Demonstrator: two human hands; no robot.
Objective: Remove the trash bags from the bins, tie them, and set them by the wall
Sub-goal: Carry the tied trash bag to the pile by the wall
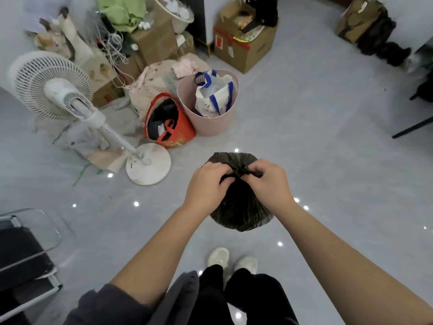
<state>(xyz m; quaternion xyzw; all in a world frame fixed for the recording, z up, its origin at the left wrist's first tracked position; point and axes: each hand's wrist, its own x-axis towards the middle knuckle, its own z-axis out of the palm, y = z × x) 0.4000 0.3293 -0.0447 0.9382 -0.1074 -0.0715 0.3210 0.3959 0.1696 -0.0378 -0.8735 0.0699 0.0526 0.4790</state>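
Dark trash bag [241, 207] is out of its bin, held up over the grey floor [328, 160] in front of the person's shoes [232, 260]. Bag is full and round, its neck gathered to a small twisted bunch at the top.

Left hand [208, 184] grips one side of the gathered neck, fingers curled around the plastic. Right hand [267, 180] pinches the other side, right at the knot.

Progress, as judged: removal of this bag is done; tying is underway, with a knot apparently formed but not yet let go. Whether it is pulled fully tight cannot be told.

Left to do: finish the knot and set the bag by the wall. Pink bin [208, 118] stands well ahead beside an orange bag [168, 120] and a white fan [70, 99]; it holds a white-and-blue bag [214, 95], not a visible liner. Other dark bags [384, 43] sit far right near the wall.
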